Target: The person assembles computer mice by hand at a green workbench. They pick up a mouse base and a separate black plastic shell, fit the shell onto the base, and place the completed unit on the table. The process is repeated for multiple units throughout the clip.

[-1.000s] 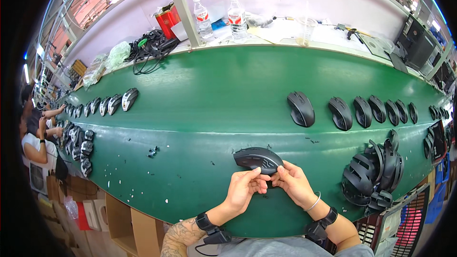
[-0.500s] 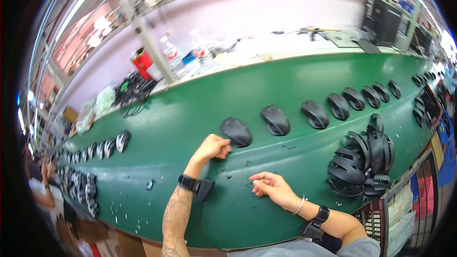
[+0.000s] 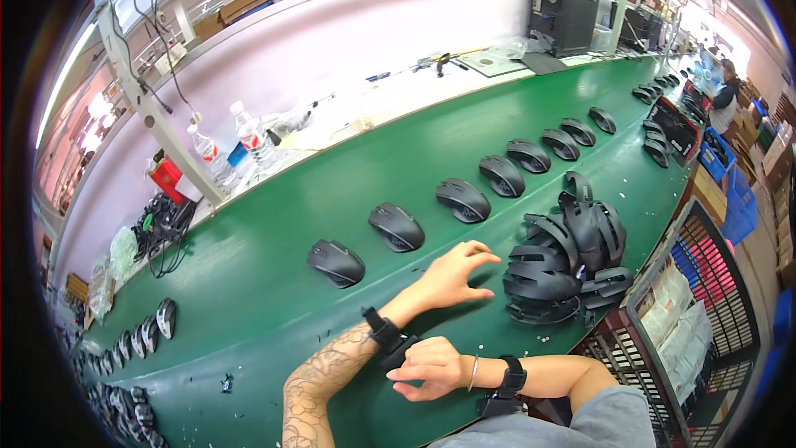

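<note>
The left hand point(image 3: 448, 276) has its fingers spread and empty, thumb apart, just short of a pile of black mouse shells point(image 3: 543, 282) to their right. Nearer the body, the right hand point(image 3: 431, 367) curls its fingers loosely above the green table point(image 3: 274, 282); whether they pinch something small, I cannot tell. Beyond the left fingertips lies a black mouse point(image 3: 464, 200), one of a slanting row; the row's end mouse point(image 3: 336, 263) sits to their left. Right of both hands, past the pile, stands a dark mesh basket point(image 3: 634, 365).
</note>
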